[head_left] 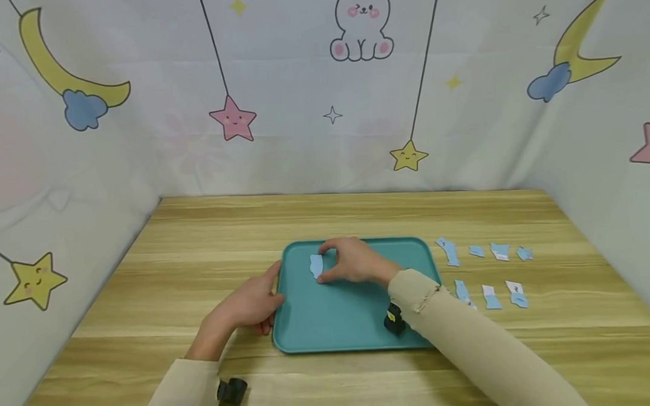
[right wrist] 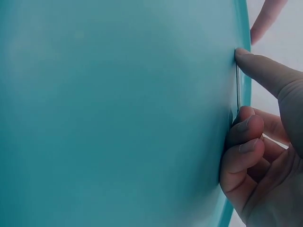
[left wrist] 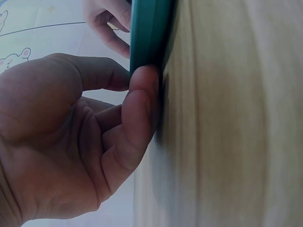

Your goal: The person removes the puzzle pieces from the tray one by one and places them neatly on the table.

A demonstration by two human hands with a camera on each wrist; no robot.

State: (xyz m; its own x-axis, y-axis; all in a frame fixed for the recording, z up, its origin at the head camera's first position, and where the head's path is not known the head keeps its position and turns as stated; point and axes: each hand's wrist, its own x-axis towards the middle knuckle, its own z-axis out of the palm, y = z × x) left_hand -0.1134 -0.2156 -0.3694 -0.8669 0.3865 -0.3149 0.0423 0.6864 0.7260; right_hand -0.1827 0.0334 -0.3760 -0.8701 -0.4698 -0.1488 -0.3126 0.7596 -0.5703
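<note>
A teal rectangular tray [head_left: 330, 327] lies flat on the wooden table. At its left rim, my left hand [head_left: 253, 300] grips the edge; the left wrist view has the thumb against the tray [left wrist: 150, 33] and the other fingers bent close at its side. My right hand [head_left: 357, 262] reaches over the tray's upper left part. Its thumb and forefinger span a small torn piece of light blue paper [head_left: 317, 266], one at each end. In the right wrist view that paper appears as a thin edge near the tray surface [right wrist: 118, 118].
Right of the tray, several torn blue and white paper pieces [head_left: 498, 251] lie in two loose rows, some partly covered by the right sleeve [head_left: 472, 336]. A printed cloth [head_left: 290, 162] with stars and moons stands behind the table [head_left: 206, 232] and at both sides.
</note>
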